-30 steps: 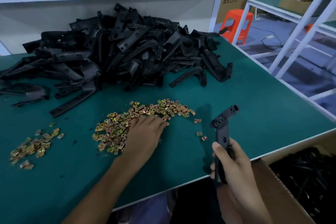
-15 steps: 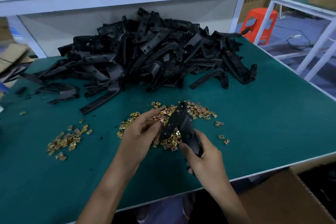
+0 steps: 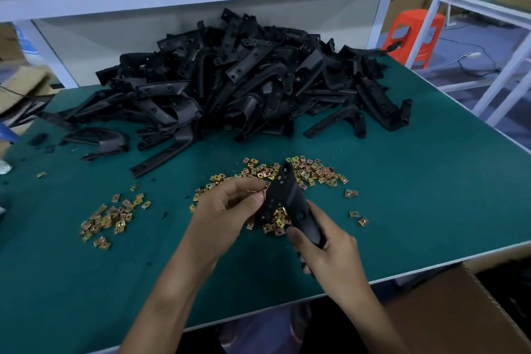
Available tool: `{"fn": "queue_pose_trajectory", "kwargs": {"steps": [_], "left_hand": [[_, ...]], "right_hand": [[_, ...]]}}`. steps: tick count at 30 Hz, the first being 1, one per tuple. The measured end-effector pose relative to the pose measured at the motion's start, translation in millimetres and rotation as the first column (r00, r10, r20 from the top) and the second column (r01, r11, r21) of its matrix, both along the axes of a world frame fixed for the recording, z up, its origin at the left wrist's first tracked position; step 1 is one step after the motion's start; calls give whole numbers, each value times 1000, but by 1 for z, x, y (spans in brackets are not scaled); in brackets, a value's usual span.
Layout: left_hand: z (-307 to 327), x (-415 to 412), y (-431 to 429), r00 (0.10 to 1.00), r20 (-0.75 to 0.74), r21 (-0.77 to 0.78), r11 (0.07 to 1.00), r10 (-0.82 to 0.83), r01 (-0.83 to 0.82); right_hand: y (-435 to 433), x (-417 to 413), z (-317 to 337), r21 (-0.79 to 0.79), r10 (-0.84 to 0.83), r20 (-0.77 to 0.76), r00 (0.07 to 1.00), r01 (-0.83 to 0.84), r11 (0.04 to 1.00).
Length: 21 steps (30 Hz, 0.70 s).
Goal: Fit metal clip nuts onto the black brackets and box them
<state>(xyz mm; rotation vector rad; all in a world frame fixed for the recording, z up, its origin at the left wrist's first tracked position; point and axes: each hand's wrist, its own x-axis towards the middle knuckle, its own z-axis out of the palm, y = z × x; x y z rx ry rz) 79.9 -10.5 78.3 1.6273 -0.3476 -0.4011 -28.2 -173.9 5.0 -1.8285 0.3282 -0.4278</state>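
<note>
Green counter (image 3: 416, 195) under me, white shelf across the top of the frame, and a big pile of black brackets (image 3: 244, 86) heaped at upper centre. Loose clip nuts (image 3: 316, 174) glint gold in a scatter at mid-frame, with a smaller heap (image 3: 112, 217) off to the left. My right grip (image 3: 324, 250) is wrapped tight round the lower end of one bracket (image 3: 290, 198), thumb laid along its face, holding it tilted above the nuts with its tip pointing up-frame. My left grip (image 3: 224, 210) is curled, thumb and fingertips pinched together right against the bracket's left edge; whether a nut sits between them, I cannot tell. A cardboard box (image 3: 448, 313) waits at lower right, below the counter's edge.
</note>
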Motion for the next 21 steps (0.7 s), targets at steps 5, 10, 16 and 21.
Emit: {"fn": "queue_pose_trajectory", "kwargs": {"steps": [5,10,16,21], "left_hand": [[16,13,16,990,10,138,981,-141,139],[23,21,16,964,-16,243,935,-264,260],[20,26,5,951,13,228,927,-310,299],[-19,20,-30,984,156,285,958,-84,36]], "right_hand": [[-1,2,2,-28,61,-7,998,-61,998],[-4,5,3,-74,95,-39,995,-98,992],[0,6,1,61,58,-16,998,-57,997],[-1,2,0,409,-160,47,986,127,903]]}}
